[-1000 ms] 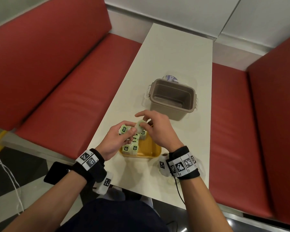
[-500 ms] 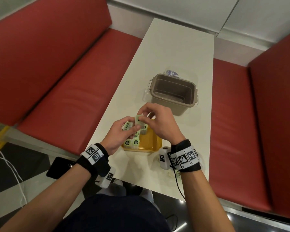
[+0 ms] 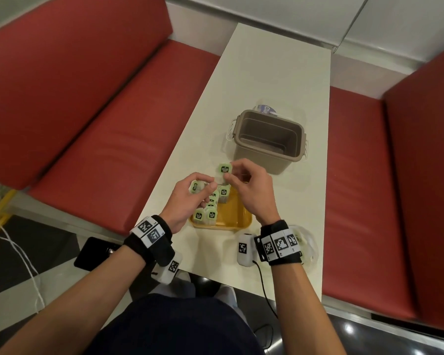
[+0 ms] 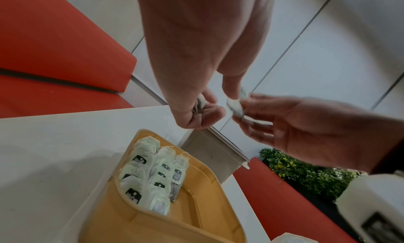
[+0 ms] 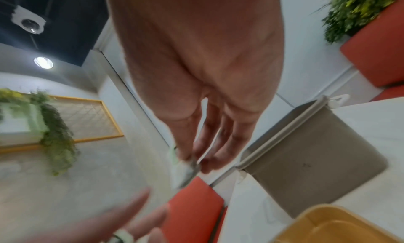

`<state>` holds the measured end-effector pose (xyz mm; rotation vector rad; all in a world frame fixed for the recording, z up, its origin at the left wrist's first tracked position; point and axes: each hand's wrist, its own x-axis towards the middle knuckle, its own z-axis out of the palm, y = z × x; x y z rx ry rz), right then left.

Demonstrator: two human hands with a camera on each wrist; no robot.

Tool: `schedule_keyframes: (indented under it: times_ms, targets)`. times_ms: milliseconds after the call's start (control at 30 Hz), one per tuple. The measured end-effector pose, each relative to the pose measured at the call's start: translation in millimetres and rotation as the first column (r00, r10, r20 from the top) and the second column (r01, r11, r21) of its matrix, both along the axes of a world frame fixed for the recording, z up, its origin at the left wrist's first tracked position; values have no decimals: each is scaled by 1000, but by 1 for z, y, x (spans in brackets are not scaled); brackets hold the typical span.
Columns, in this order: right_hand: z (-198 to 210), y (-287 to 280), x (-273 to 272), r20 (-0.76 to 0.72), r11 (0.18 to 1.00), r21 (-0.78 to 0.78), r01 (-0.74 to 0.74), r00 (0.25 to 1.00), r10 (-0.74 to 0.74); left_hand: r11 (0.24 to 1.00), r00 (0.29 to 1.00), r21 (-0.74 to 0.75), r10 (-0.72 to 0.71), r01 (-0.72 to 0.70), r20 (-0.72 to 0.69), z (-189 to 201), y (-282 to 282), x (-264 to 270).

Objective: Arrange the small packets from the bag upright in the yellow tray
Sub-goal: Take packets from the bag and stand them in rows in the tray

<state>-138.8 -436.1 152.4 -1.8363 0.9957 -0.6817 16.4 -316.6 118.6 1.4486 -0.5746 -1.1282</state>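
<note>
Both hands raised above the yellow tray [image 3: 237,219] at frame centre. Right hand [image 3: 251,190] pinching one small packet [image 3: 225,169] by its edge, fingers [image 4: 254,106] curled round it. Left hand [image 3: 187,201] gripping another packet [image 3: 195,187]. More packets [image 4: 150,174] standing upright along the tray's left side. Grey bin [image 3: 267,142] on the desk [image 3: 280,80], just above the tray.

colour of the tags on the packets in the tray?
Pale green with a black printed label, on the tea bag tags in the yellow tray. Clearest in the head view.
</note>
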Motion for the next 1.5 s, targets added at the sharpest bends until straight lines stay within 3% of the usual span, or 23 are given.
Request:
schedule_keyframes:
  times_ms: [100,167,400,633,767,867,933,1000,1067,1133,1233,1300,1500]
  targets:
    - [-19,-6,0,-6,974,9,226,974,-226,997,994,61,54,-48,-93,-5,3,4]
    - [-36,-6,2,-68,957,20,289,956,-287,994,982,88,84,-70,-168,-8,8,9]
    - [-99,5,20,-375,956,80,281,897,-232,992,961,97,109,-87,-255,-12,24,23]
    - [-120,6,30,-507,950,103,296,837,-206,999,950,13,-38,44,-310,0,32,24]
    - [-120,7,29,-517,963,92,253,839,-171,995,952,-14,-103,104,-288,5,33,22]
    - [-107,6,24,-478,978,2,207,859,-181,988,957,-24,-151,149,-250,7,33,22]
    - [-88,3,21,-381,989,-43,142,913,-148,982,959,-14,-188,189,-210,8,33,21]
    - [-60,2,19,-220,999,-8,49,974,-50,972,961,-1,-233,235,-149,9,31,21]
    - [-30,4,17,-126,994,46,-100,986,105,963,961,13,-267,268,-67,9,28,22]
    - [-9,5,14,-144,974,54,-221,963,226,957,956,25,-290,289,39,7,24,22]
    - [-5,1,11,-263,951,-19,-309,919,293,950,936,22,-309,310,169,8,18,21]
    - [-8,-1,8,-292,948,-58,-312,914,282,955,932,24,-294,295,210,9,16,21]
    - [-6,1,-1,-188,968,-60,-243,955,228,965,920,39,-258,258,294,2,15,17]
